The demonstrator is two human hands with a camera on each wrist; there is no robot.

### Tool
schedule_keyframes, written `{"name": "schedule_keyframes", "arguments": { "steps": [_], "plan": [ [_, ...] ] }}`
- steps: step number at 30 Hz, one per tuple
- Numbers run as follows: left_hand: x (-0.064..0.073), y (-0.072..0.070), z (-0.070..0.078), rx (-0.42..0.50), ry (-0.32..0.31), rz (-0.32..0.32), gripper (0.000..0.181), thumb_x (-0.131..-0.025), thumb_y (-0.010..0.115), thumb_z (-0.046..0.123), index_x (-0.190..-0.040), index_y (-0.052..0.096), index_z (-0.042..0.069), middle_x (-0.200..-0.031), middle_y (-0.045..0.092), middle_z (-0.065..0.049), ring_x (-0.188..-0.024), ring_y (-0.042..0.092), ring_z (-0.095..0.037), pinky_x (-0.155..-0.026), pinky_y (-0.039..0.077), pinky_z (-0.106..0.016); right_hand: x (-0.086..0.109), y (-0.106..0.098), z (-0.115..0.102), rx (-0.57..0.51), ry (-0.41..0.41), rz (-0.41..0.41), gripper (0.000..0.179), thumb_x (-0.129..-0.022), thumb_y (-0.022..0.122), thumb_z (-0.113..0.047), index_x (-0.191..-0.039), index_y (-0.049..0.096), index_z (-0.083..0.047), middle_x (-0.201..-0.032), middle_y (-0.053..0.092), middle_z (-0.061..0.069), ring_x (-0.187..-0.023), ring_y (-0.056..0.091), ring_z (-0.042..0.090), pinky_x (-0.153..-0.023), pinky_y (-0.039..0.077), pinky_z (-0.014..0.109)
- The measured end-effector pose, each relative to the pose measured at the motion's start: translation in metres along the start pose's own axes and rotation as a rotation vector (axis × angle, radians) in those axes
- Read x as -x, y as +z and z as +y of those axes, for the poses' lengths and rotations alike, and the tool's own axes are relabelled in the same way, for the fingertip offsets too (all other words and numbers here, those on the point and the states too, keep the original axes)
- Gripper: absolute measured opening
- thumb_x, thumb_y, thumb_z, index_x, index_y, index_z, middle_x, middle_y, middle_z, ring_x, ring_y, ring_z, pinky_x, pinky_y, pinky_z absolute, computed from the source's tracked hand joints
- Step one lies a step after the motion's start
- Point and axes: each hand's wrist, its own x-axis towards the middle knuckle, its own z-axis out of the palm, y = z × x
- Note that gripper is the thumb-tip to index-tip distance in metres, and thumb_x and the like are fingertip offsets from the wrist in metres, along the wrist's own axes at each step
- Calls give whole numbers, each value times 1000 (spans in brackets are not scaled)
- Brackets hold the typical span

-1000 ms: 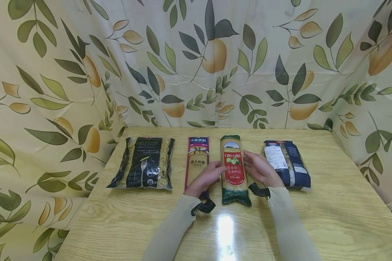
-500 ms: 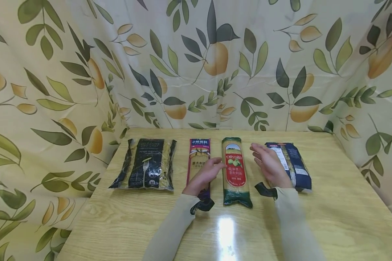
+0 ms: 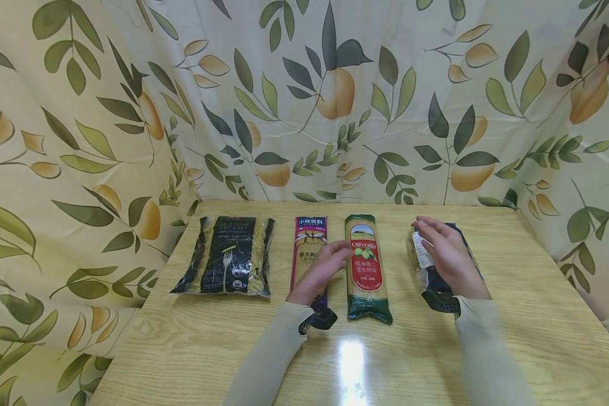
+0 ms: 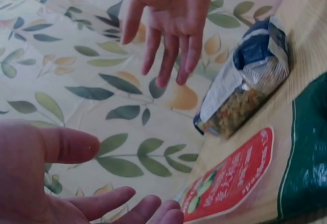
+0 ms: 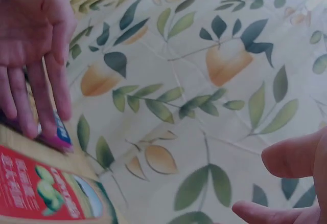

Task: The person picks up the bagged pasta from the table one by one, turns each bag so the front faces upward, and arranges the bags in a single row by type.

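My left hand (image 3: 322, 273) hangs over the purple pasta pack (image 3: 304, 228), its fingertips near the left edge of the green-ended spaghetti pack (image 3: 366, 273) with a red label. Its fingers are loosely extended and hold nothing. My right hand (image 3: 451, 259) hovers above the navy pasta bag (image 3: 421, 251), hiding much of it. In the left wrist view that navy bag (image 4: 245, 81) lies below the right hand (image 4: 173, 19), apart from it. Thumb and fingers of the right hand (image 5: 301, 183) are spread, with nothing between them in the right wrist view.
A black and clear bag of penne (image 3: 228, 254) lies at the left of the wooden table (image 3: 182, 344). Leaf-and-fruit printed cloth (image 3: 304, 113) hangs behind the table and along both sides. Dark straps (image 3: 322, 318) sit on both wrists.
My right hand has moved right, from beside the spaghetti pack to over the navy bag. The left hand has stayed nearly in place. The packs lie as before; the head view shifted slightly.
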Motion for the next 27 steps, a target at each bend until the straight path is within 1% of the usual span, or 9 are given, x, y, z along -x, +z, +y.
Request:
{"name": "schedule_keyframes", "arguments": {
  "steps": [3,7,10,12,15,18,22,25,27],
  "plan": [
    [0,5,4,38,30,-8,57,-104,55,27,-153,45,0,-154,50,-21,-141,52,-36,-121,40,-50,4,-12,0,-1,-6,14,73,-109,45,-43,-164,20,-1,-160,36,16,-161,8,40,-131,6,57],
    [-1,14,8,88,44,-17,54,-103,55,21,-151,46,-3,-153,51,-23,-139,53,-40,-121,42,-49,11,-28,-3,-11,-12,7,77,-109,45,-45,-165,15,-3,-172,18,18,-162,3,37,-131,5,53],
    [-1,21,9,124,45,-40,53,-104,55,19,-151,47,-3,-153,51,-24,-140,52,-41,-121,41,-50,15,-40,-4,-46,-7,6,79,-107,48,-47,-166,14,-6,-164,35,10,-163,2,31,-131,4,49],
    [-2,26,11,134,39,-50,51,-105,54,20,-151,47,-2,-152,51,-25,-140,52,-41,-121,41,-50,17,-47,-3,-58,-5,12,79,-106,49,-48,-166,16,-8,-147,47,-5,-163,4,29,-132,3,48],
    [-3,34,14,139,28,-51,49,-105,53,20,-149,50,-2,-151,53,-25,-140,54,-39,-120,42,-49,20,-58,-1,-73,8,33,79,-106,51,-48,-166,17,-10,-128,48,-23,-162,7,27,-133,2,47],
    [-6,41,18,161,16,-50,48,-105,53,20,-148,51,-2,-150,55,-25,-140,53,-40,-120,43,-48,21,-68,2,-70,31,49,81,-105,51,-49,-167,15,-12,-133,47,-22,-163,7,27,-132,1,46],
    [-10,49,19,197,9,-60,49,-105,52,19,-149,49,-4,-150,54,-24,-143,50,-42,-120,43,-48,21,-81,7,-72,64,70,82,-104,51,-52,-167,13,-14,-150,43,-6,-163,-1,30,-132,-2,46],
    [-13,53,19,213,10,-59,50,-105,52,20,-149,48,-4,-151,52,-23,-142,50,-42,-120,43,-49,21,-90,14,-69,65,85,83,-104,50,-52,-167,12,-13,-145,46,-6,-163,-4,32,-132,-3,46],
    [-15,57,18,218,11,-55,49,-106,51,20,-148,49,-3,-151,53,-22,-140,53,-41,-120,43,-50,21,-95,18,-85,69,96,83,-105,51,-50,-167,12,-13,-132,48,-18,-163,-4,30,-132,-4,45]
  ]
}}
